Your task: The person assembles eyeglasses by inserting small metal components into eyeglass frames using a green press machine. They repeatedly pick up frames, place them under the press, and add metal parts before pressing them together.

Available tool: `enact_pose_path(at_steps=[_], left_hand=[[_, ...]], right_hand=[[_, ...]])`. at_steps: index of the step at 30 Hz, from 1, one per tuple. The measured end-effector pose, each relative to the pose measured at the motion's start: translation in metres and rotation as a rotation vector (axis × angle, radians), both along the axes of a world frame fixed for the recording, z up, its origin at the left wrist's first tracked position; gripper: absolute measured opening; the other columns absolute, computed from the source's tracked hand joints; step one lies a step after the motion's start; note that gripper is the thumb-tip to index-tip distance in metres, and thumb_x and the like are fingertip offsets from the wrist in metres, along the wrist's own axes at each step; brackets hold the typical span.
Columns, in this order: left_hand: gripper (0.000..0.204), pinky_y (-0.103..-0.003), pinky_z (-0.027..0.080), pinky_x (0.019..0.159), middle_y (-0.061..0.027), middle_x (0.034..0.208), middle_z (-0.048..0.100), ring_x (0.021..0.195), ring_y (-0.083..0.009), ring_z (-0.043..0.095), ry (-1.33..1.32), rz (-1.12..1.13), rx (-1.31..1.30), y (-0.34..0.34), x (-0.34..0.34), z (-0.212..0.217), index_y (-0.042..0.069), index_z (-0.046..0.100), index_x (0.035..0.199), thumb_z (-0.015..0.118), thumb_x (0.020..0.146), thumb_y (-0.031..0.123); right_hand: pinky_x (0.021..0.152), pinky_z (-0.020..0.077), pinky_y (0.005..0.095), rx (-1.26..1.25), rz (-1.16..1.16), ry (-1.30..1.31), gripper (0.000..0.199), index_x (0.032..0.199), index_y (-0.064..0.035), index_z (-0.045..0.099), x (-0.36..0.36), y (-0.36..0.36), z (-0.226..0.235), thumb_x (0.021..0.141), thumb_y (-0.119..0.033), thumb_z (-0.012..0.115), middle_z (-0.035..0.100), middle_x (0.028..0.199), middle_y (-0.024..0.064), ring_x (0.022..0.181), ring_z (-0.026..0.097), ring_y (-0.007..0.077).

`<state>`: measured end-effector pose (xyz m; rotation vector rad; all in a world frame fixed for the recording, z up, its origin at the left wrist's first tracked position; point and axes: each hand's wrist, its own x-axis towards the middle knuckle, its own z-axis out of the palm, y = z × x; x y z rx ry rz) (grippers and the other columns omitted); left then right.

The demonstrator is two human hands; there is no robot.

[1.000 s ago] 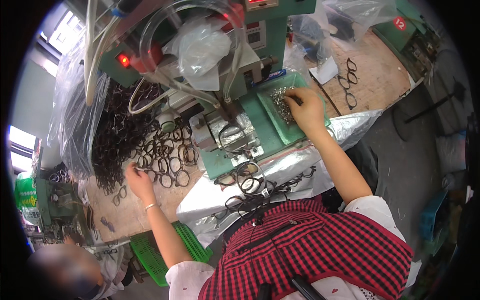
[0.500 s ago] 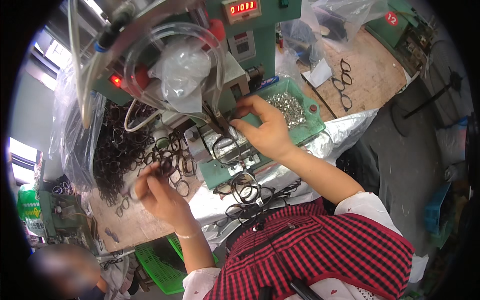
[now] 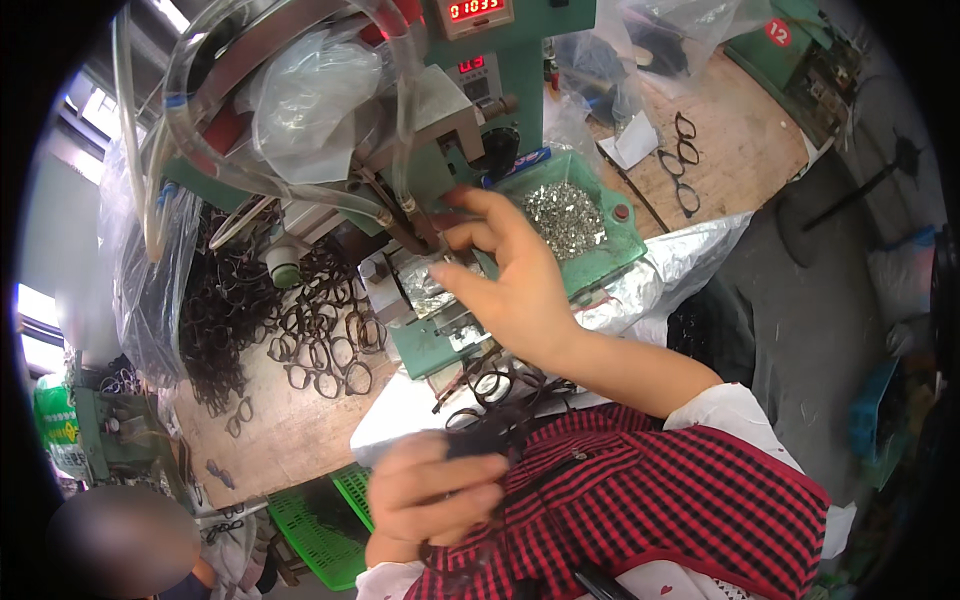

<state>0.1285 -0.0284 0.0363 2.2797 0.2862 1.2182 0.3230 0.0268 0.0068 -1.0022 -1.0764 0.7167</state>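
Observation:
My right hand [image 3: 520, 275] reaches in beside the narrow metal tool head [image 3: 415, 228] of a green bench machine [image 3: 567, 75]. Its fingers are bent and apart, the tips close to the tool, with nothing visible between them. Below lies a silvery work plate [image 3: 425, 290]. Smeared by motion, my left hand [image 3: 435, 495] is over my lap, fingers curled on a dark, blurred eyeglass frame [image 3: 485, 437]. Several eyeglass frames [image 3: 490, 385] lie just beyond it at the table's near edge.
Small metal parts fill a green tray [image 3: 625, 240] right of my hand. A heap of dark eyeglass frames [image 3: 320, 350] covers the left table. Clear hoses [image 3: 405, 100] loop above. At the lower left are a green basket [image 3: 320, 540] and another person [image 3: 125, 545].
My left hand has swung from the heap toward my lap. The eyeglass frame under the tool head no longer shows there. My right hand has shifted slightly left and down, its fingers spreading apart.

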Motion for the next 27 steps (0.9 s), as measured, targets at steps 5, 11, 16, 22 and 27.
enact_pose_path(at_steps=[5,11,16,22,27], left_hand=[[0.022,-0.048,0.057,0.088,-0.0059,0.111,0.074,0.096,-0.0287,0.064,0.083,0.290,0.306,0.054,0.016,-0.018,0.014,0.079,0.098,0.078,0.076,0.011],[0.027,-0.054,0.054,0.096,-0.0045,0.112,0.074,0.088,-0.0272,0.059,0.189,0.218,0.393,0.078,0.025,-0.035,0.014,0.081,0.102,0.077,0.076,0.019],[0.030,-0.051,0.051,0.099,-0.0026,0.120,0.072,0.093,-0.0269,0.056,0.164,0.156,0.387,0.081,0.014,-0.034,0.016,0.079,0.108,0.073,0.080,0.024],[0.048,-0.049,0.041,0.115,-0.0102,0.136,0.063,0.121,-0.0296,0.059,-0.049,0.500,0.178,0.007,0.000,-0.069,0.014,0.071,0.127,0.076,0.079,0.008],[0.041,-0.040,0.044,0.104,-0.0165,0.129,0.066,0.113,-0.0332,0.064,0.282,1.331,0.408,0.052,-0.171,-0.093,0.002,0.061,0.132,0.069,0.093,0.007]], right_hand=[[0.099,0.0514,0.0448,-0.050,-0.244,-0.724,0.027,0.106,-0.0053,0.074,0.066,0.005,-0.016,0.080,-0.010,0.070,0.071,0.116,0.0144,0.111,0.066,0.0350],[0.100,0.0483,0.0455,-0.158,-0.529,-0.984,0.018,0.095,-0.0096,0.075,0.133,0.007,-0.115,0.079,-0.018,0.077,0.065,0.129,0.0153,0.122,0.059,0.0360],[0.098,0.0494,0.0517,0.116,-0.259,-1.200,0.016,0.096,-0.0030,0.067,0.115,0.025,-0.092,0.081,-0.007,0.071,0.064,0.126,0.0209,0.118,0.060,0.0409],[0.089,0.0539,0.0418,0.033,-0.355,-1.068,0.013,0.100,-0.0007,0.074,0.136,0.043,-0.099,0.090,-0.005,0.068,0.072,0.107,0.0182,0.102,0.068,0.0365],[0.083,0.0522,0.0329,-0.078,-0.348,-0.745,0.016,0.104,-0.0009,0.075,0.136,0.009,-0.094,0.091,-0.005,0.067,0.073,0.099,0.0134,0.092,0.069,0.0246]])
